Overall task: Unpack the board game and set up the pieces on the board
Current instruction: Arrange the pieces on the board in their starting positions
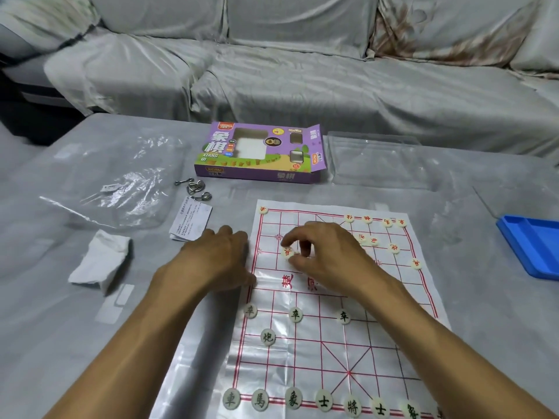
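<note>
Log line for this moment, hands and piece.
right hand: pinches red piece on board | left hand: rests at board edge | setup: unfinished

A white paper board (332,343) with a red grid lies flat under both hands. The right hand (326,255) pinches a round cream piece (287,252) marked in red. Black-marked pieces (295,314) sit nearer than the hands; the purple box (260,152) lies beyond them.
</note>
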Tool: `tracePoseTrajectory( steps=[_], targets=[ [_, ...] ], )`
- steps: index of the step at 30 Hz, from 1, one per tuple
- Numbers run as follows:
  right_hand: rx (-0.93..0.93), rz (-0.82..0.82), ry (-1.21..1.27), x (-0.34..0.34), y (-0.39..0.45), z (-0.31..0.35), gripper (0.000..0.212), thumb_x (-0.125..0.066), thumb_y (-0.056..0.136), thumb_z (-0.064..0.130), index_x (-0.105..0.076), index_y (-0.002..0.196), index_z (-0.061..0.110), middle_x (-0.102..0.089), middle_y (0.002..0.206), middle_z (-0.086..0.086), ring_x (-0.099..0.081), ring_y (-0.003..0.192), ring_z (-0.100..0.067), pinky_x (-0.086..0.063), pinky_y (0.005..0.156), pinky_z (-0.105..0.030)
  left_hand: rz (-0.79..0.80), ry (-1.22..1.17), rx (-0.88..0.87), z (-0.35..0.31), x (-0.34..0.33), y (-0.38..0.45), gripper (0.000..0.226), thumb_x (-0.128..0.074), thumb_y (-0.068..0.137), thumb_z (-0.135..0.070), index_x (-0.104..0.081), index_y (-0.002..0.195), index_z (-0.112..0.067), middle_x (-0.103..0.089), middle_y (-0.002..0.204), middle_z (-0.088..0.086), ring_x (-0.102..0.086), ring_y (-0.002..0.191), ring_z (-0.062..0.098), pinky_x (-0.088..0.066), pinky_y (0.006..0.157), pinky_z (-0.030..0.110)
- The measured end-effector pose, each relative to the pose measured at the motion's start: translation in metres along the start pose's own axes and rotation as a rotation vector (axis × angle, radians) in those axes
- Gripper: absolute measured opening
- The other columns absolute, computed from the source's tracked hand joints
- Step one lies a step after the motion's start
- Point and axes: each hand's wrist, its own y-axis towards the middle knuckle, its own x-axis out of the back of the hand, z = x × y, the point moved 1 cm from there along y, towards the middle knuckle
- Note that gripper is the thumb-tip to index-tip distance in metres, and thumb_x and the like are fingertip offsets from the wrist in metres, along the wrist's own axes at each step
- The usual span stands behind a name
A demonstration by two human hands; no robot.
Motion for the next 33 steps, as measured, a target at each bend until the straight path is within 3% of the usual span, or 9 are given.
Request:
tracePoseTrajectory(
  steps=[5,7,13,21,24,28,33],
  targets=[
    [-0.013,0.074,-0.054,-0.03,0.031,0.014,0.029,-0.065,0.087,0.018,-0.07,0.113,0.03,-0.068,0.113,0.002,-0.059,0.098,-0.017,-0.049,0.082,-0.031,-0.028,0.06,-0.018,0.0,-0.006,0.0,0.065,-0.062,0.078,-0.061,-0.043,0.13,-0.027,-0.046,0.128,0.0,-0.047,0.114,0.025,-0.047,0.088,0.039],
    [-0.021,0.099,-0.062,-0.036,0.036,0.016,0.033,-0.064,0.086,0.016,-0.069,0.115,0.03,-0.068,0.115,0.001,-0.059,0.099,-0.019,-0.047,0.082,-0.03,-0.046,0.068,-0.015,0.0,-0.007,0.0,0.065,-0.062,0.079,-0.06,-0.043,0.13,-0.026,-0.046,0.128,0.002,-0.048,0.115,0.027,-0.046,0.088,0.039],
    [-0.037,0.043,-0.096,-0.042,0.038,0.012,0.029,-0.066,0.083,0.028,-0.067,0.112,0.025,-0.069,0.101,0.0,-0.061,0.091,-0.019,-0.039,0.069,-0.026,-0.07,0.074,-0.006,-0.001,-0.01,-0.001,0.062,-0.064,0.079,-0.057,-0.044,0.128,-0.026,-0.047,0.125,0.001,-0.047,0.115,0.027,-0.036,0.077,0.034],
    [-0.043,0.002,-0.075,-0.044,0.036,0.015,0.032,-0.067,0.085,0.038,-0.065,0.115,0.026,-0.07,0.105,0.002,-0.062,0.094,-0.019,-0.044,0.072,-0.027,-0.063,0.099,-0.001,-0.004,-0.011,0.001,0.064,-0.064,0.08,-0.055,-0.042,0.131,-0.024,-0.045,0.127,0.003,-0.046,0.117,0.028,-0.036,0.078,0.034],
    [-0.124,-0.011,-0.021,-0.012,0.018,0.002,0.028,-0.065,0.087,0.036,-0.064,0.113,0.028,-0.068,0.092,0.007,-0.061,0.089,-0.014,-0.047,0.073,-0.029,-0.045,0.068,-0.015,-0.001,-0.011,0.004,0.069,-0.064,0.077,-0.059,-0.04,0.133,-0.026,-0.046,0.129,0.001,-0.046,0.117,0.026,-0.043,0.085,0.036],
    [-0.298,-0.089,-0.022,0.038,-0.03,-0.04,0.003,-0.067,0.085,0.031,-0.066,0.086,0.029,-0.064,0.077,0.01,-0.058,0.078,-0.006,-0.046,0.068,-0.029,-0.036,0.051,-0.016,0.002,-0.012,0.005,0.073,-0.065,0.074,-0.062,-0.039,0.132,-0.027,-0.045,0.131,0.0,-0.044,0.119,0.026,-0.045,0.09,0.04],
    [-0.39,0.017,-0.008,0.038,-0.061,-0.064,0.007,-0.071,0.082,0.031,-0.064,0.087,0.032,-0.065,0.081,0.013,-0.056,0.07,-0.003,-0.046,0.062,-0.023,-0.045,0.046,-0.016,-0.003,-0.012,0.004,0.078,-0.065,0.073,-0.065,-0.035,0.135,-0.027,-0.042,0.136,-0.002,-0.041,0.122,0.025,-0.044,0.09,0.04]
  ],
)
